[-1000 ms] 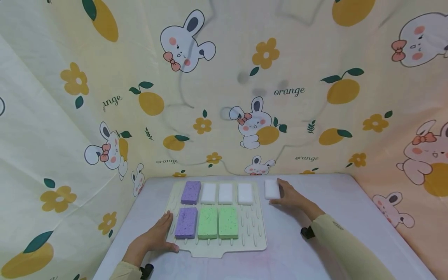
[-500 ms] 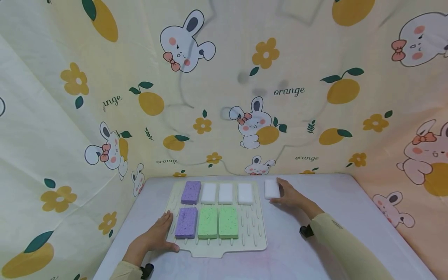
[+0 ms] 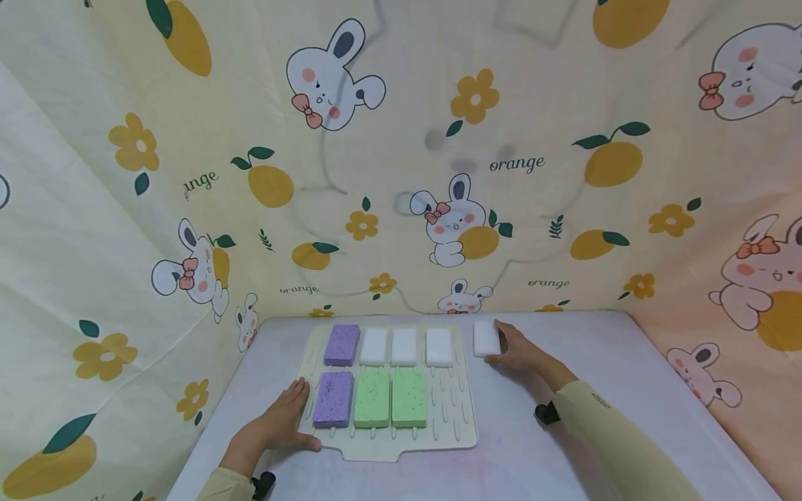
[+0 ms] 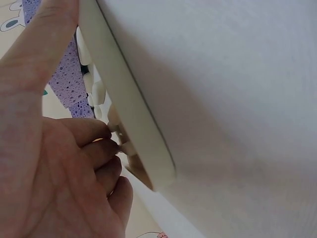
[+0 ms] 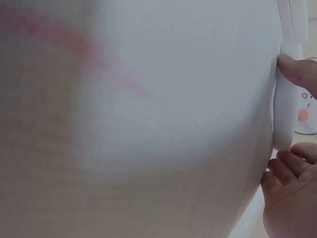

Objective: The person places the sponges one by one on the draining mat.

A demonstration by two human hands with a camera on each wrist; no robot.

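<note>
A cream ridged draining tray [image 3: 456,424] lies on the table. My left hand [image 3: 280,421] rests at its left front corner, fingers along the left side and thumb at the front edge. In the left wrist view, those fingertips touch the side of the tray [image 4: 124,94]. To the right of the tray's back corner, my right hand [image 3: 523,349] holds a white sponge block [image 3: 486,339]. The right wrist view shows the thumb at one end of this white block [image 5: 286,106] and the fingers at the other end.
On the tray's back row lie a purple sponge [image 3: 342,344] and three white blocks [image 3: 404,346]. The front row has a purple sponge [image 3: 333,399] and two green sponges [image 3: 372,397]. A printed cloth [image 3: 401,209] hangs behind the table [image 3: 564,417].
The right hand and wrist have shifted very slightly left while still holding the white block. The left hand, tray and other sponges stay where they were.
</note>
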